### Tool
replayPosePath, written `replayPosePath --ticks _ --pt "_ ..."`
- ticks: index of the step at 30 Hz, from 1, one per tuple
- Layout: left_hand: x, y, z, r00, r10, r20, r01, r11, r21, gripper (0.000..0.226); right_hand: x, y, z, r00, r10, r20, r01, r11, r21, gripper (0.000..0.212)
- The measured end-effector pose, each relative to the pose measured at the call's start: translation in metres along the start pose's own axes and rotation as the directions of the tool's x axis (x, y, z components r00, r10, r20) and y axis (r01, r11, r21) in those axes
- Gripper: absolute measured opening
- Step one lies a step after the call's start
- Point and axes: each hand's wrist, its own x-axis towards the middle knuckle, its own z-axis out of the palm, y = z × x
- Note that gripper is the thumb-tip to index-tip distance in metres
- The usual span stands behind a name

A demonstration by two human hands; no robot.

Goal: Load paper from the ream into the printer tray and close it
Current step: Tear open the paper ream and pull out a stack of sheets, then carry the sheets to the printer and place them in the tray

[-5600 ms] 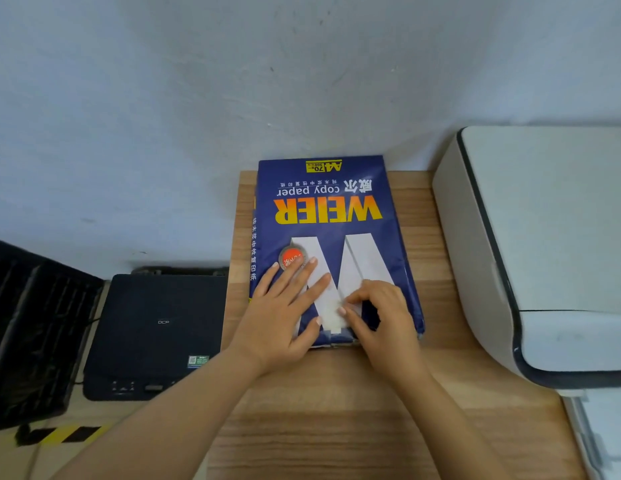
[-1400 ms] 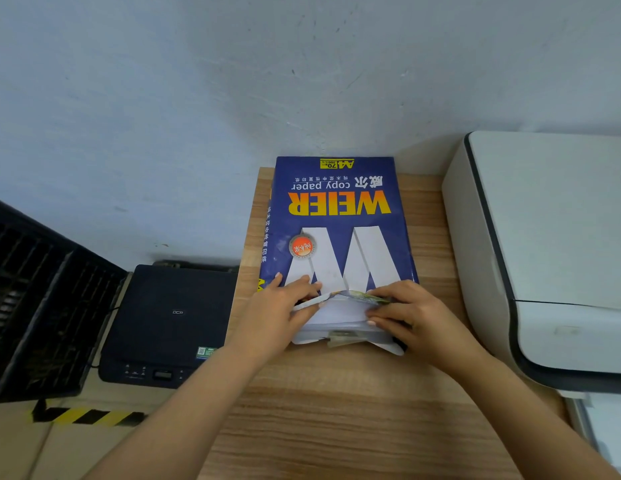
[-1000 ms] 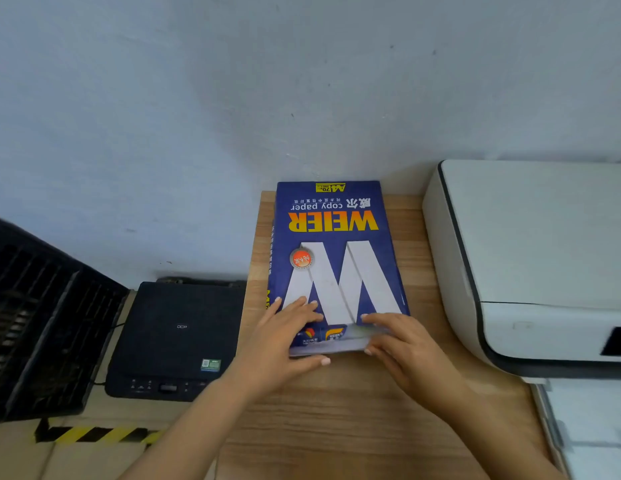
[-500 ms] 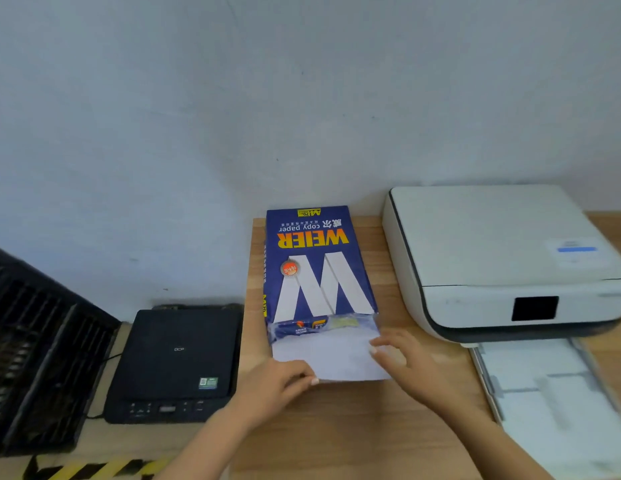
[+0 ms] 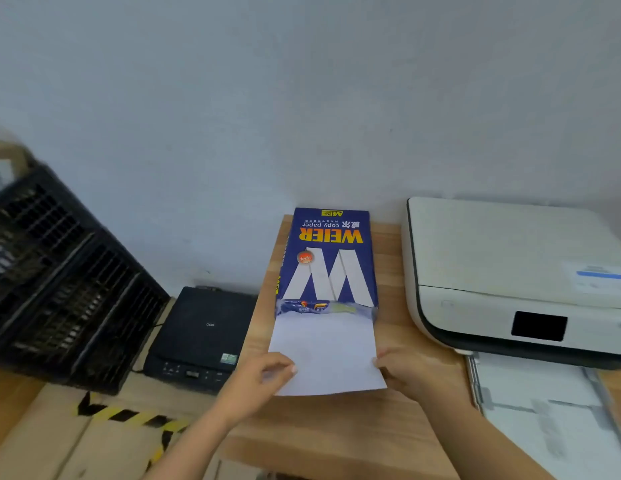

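Paper: thin, floppy sheaf; hold both side edges.
Left hand: pinching left edge.
Right hand: pinching right edge.

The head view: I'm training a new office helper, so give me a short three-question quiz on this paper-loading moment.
1. True or false: the printer tray is pulled out and open in front of the white printer.
2. Multiple choice: where does the white paper sit? A) fully inside the wrapper B) partly drawn out of the blue ream at its near end C) in the tray.
3. Fill in: the left hand and right hand grip the paper's ___ corners.

Key: 1 true; 2 B; 3 near.
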Motion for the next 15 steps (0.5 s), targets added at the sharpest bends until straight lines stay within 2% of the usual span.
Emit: replayPosePath --ticks 3,4,7,9,12,13,15 --pt "-0.008 0.003 0.000 0.984 -0.116 -0.138 0.103 0.989 -0.102 0.017 -0.004 0.010 0.000 0.994 -0.082 -0.067 0.080 0.996 -0.030 0.011" --pt "-0.009 0.005 -0.001 0.975 -0.152 -0.164 0.130 0.982 -0.139 0.017 -0.007 0.013 0.000 0.993 -0.083 -0.085 0.080 0.996 -0.039 0.007" --pt "-0.010 0.010 -0.001 0.943 -0.260 -0.208 0.209 0.948 -0.240 0.016 -0.021 0.019 -0.001 0.996 -0.055 -0.070 0.052 0.998 -0.040 0.010" --pt "-0.011 0.008 0.000 0.920 -0.348 -0.180 0.290 0.914 -0.284 0.026 -0.029 0.028 -0.003 0.997 -0.047 -0.068 0.048 0.999 0.010 0.020" --pt "-0.014 0.002 0.005 0.883 -0.461 -0.088 0.411 0.850 -0.329 0.056 -0.041 0.041 -0.006 0.997 -0.042 -0.068 0.044 0.999 0.029 0.019" --pt "-0.015 0.001 0.007 0.875 -0.482 -0.053 0.434 0.827 -0.357 0.059 -0.046 0.045 -0.007 0.996 -0.043 -0.076 0.045 0.998 0.038 0.018" --pt "-0.019 0.002 0.010 0.876 -0.481 0.032 0.447 0.784 -0.430 0.044 -0.057 0.049 -0.006 0.995 -0.034 -0.093 0.039 0.998 0.054 0.018"
